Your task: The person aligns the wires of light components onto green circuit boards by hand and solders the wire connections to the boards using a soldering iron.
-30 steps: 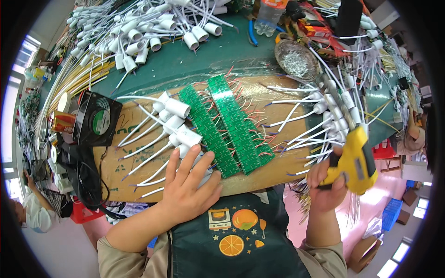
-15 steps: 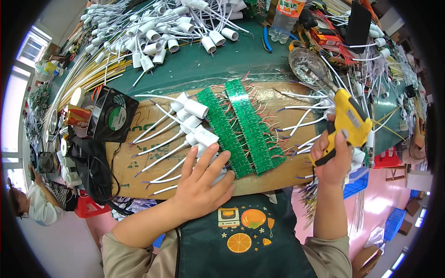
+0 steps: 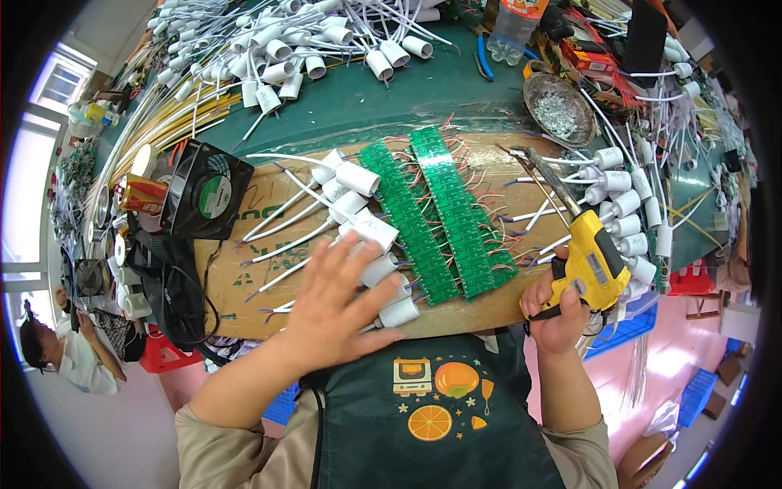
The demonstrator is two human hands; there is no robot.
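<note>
My right hand (image 3: 556,316) is closed round the handle of a yellow soldering gun (image 3: 599,265), whose dark tip points up and left over a brown cardboard sheet (image 3: 269,200). Fingers spread, my left hand (image 3: 332,297) lies over the near end of a row of white plastic tubes (image 3: 369,232) with white cables, partly hiding them. Right of that row lie two strips of green circuit boards (image 3: 448,208) with thin red wires. Another group of white cabled tubes (image 3: 623,224) lies beyond the soldering gun.
A black fan (image 3: 208,191) stands on the left. A shallow metal dish (image 3: 560,112) of silvery bits sits behind the cardboard. Farther back are a heap of white tubes (image 3: 277,49), blue-handled pliers (image 3: 484,57) and a plastic bottle (image 3: 513,33). A person (image 3: 81,350) is at far left.
The soldering gun has swung down and left from the metal dish to the cardboard, uncovering the dish and tubes on the right. My left hand has shifted slightly, its fingers spreading.
</note>
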